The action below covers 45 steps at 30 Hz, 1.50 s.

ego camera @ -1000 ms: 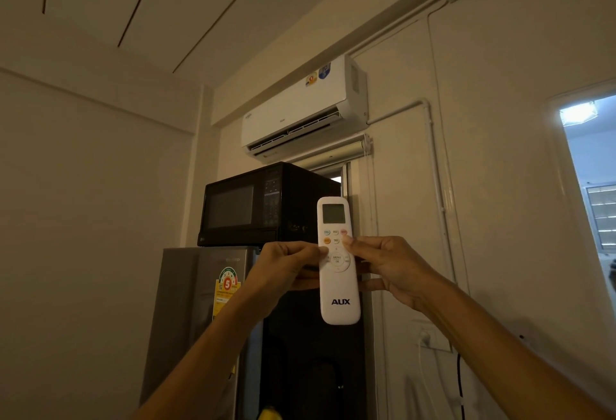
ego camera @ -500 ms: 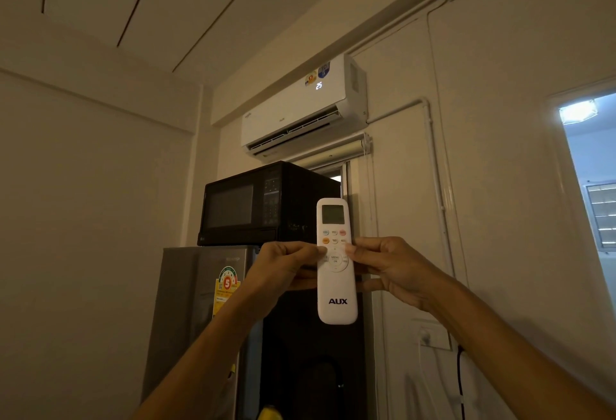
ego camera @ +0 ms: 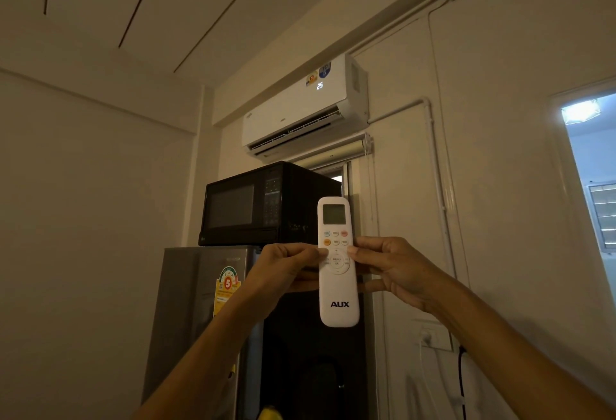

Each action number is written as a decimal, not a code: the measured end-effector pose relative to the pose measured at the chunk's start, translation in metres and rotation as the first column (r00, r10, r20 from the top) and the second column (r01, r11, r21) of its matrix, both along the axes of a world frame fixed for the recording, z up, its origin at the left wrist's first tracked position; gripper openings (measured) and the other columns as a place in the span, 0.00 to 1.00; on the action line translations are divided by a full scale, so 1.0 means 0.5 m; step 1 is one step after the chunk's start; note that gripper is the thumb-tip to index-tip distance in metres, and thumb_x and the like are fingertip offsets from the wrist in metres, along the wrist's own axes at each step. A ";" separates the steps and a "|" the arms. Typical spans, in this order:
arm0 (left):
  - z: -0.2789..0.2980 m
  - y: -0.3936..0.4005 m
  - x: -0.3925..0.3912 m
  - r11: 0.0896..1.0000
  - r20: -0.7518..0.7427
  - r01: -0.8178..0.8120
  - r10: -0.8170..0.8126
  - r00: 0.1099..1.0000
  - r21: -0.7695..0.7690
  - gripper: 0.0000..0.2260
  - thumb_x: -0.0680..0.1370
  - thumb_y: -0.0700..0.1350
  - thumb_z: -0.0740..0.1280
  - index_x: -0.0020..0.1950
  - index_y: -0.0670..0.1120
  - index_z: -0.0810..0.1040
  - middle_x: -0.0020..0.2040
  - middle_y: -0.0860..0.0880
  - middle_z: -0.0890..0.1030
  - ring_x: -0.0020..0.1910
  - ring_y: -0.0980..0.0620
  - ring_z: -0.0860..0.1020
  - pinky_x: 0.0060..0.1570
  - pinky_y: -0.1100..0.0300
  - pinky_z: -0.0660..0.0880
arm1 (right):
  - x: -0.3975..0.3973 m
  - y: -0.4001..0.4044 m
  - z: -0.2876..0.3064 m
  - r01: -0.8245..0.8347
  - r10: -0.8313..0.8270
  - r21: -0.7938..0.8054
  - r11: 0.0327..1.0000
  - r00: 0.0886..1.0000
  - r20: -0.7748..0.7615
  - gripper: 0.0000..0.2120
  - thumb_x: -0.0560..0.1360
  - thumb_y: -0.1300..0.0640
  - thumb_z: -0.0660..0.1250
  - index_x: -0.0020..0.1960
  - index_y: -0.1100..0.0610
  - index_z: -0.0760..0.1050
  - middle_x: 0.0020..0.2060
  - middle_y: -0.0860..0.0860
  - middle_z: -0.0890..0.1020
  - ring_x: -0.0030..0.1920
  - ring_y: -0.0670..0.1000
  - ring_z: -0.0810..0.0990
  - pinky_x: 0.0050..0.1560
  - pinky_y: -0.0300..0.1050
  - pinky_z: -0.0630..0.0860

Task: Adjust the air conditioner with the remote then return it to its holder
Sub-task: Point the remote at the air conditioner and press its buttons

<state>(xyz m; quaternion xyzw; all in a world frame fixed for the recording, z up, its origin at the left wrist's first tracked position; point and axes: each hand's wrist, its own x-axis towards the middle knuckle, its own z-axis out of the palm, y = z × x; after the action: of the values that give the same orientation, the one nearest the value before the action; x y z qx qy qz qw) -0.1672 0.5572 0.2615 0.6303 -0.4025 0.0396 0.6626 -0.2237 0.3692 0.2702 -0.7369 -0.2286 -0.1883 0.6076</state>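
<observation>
The remote [ego camera: 337, 261] is pinched upright between the left hand [ego camera: 283, 274] and right hand [ego camera: 396, 271], thumbs by the keypad. The lit AC [ego camera: 305, 109] hangs at 12 o'clock; aim is best kept there while keys are pressed singly.

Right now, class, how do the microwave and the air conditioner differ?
The microwave is black; the air conditioner is white. The microwave sits on the fridge; the air conditioner hangs on the wall above. Only the air conditioner shows a lit 25. Both are boxy appliances.
</observation>
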 end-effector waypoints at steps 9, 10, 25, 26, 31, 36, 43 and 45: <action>-0.001 0.000 0.003 1.000 0.000 0.003 -0.003 1.000 0.004 0.05 0.75 0.43 0.66 0.47 0.47 0.81 0.43 0.50 0.86 0.44 0.51 0.85 0.39 0.61 0.81 | 0.001 -0.001 0.000 -0.006 0.006 -0.006 1.000 1.000 0.008 0.10 0.75 0.61 0.64 0.53 0.51 0.78 0.48 0.51 0.84 0.45 0.48 0.86 0.40 0.46 0.83; -0.002 0.000 0.003 1.000 0.000 0.000 0.000 1.000 0.003 0.05 0.75 0.43 0.66 0.47 0.47 0.81 0.43 0.50 0.86 0.44 0.51 0.85 0.40 0.61 0.81 | 0.001 -0.002 0.000 -0.003 0.004 -0.006 1.000 1.000 0.009 0.10 0.75 0.61 0.64 0.53 0.50 0.78 0.48 0.51 0.84 0.45 0.48 0.86 0.40 0.47 0.83; -0.005 -0.001 0.006 1.000 0.007 -0.005 0.005 1.000 0.004 0.05 0.75 0.43 0.65 0.48 0.47 0.81 0.47 0.47 0.85 0.46 0.49 0.85 0.44 0.58 0.82 | 0.003 0.001 -0.001 -0.001 0.001 -0.006 1.000 1.000 0.010 0.10 0.75 0.61 0.65 0.52 0.50 0.78 0.47 0.50 0.84 0.44 0.47 0.86 0.37 0.45 0.83; -0.005 -0.001 0.006 1.000 0.007 -0.006 0.006 1.000 0.003 0.06 0.75 0.43 0.65 0.48 0.47 0.81 0.47 0.47 0.85 0.46 0.49 0.85 0.44 0.58 0.82 | 0.003 0.001 -0.001 -0.003 0.003 -0.006 1.000 1.000 0.009 0.10 0.75 0.61 0.65 0.53 0.50 0.78 0.47 0.50 0.85 0.44 0.47 0.86 0.37 0.45 0.83; -0.006 -0.001 0.004 1.000 -0.001 -0.014 0.014 1.000 -0.004 0.05 0.75 0.43 0.66 0.47 0.47 0.81 0.47 0.47 0.85 0.46 0.50 0.85 0.43 0.58 0.82 | -0.001 0.002 0.001 -0.006 0.006 -0.009 1.000 1.000 0.006 0.11 0.75 0.61 0.64 0.56 0.52 0.77 0.48 0.51 0.84 0.44 0.47 0.86 0.38 0.45 0.82; -0.005 0.001 0.000 1.000 0.002 -0.022 0.022 1.000 -0.016 0.05 0.75 0.43 0.65 0.46 0.48 0.81 0.45 0.49 0.86 0.44 0.51 0.85 0.42 0.59 0.82 | -0.003 0.004 0.003 -0.012 0.012 -0.010 1.000 1.000 0.013 0.10 0.75 0.61 0.64 0.54 0.51 0.78 0.47 0.50 0.85 0.45 0.48 0.86 0.37 0.45 0.82; -0.004 0.006 -0.001 1.000 -0.008 -0.016 0.016 1.000 -0.018 0.05 0.75 0.44 0.65 0.48 0.47 0.81 0.44 0.48 0.86 0.44 0.51 0.85 0.40 0.61 0.82 | -0.004 0.009 0.004 -0.012 0.012 -0.013 1.000 1.000 0.016 0.11 0.75 0.61 0.64 0.55 0.51 0.78 0.46 0.49 0.85 0.44 0.47 0.86 0.37 0.44 0.82; -0.007 0.007 -0.002 1.000 -0.010 -0.013 0.013 1.000 -0.019 0.05 0.75 0.44 0.65 0.47 0.47 0.81 0.44 0.49 0.86 0.44 0.51 0.85 0.39 0.61 0.82 | -0.004 0.009 0.003 -0.010 0.010 -0.015 1.000 1.000 0.016 0.10 0.75 0.61 0.64 0.54 0.50 0.78 0.47 0.50 0.85 0.45 0.48 0.86 0.38 0.45 0.83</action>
<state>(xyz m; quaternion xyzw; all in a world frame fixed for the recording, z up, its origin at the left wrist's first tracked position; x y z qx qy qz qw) -0.1681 0.5605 0.2582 0.6268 -0.3947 0.0444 0.6703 -0.2257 0.3738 0.2716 -0.7389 -0.2384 -0.1895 0.6010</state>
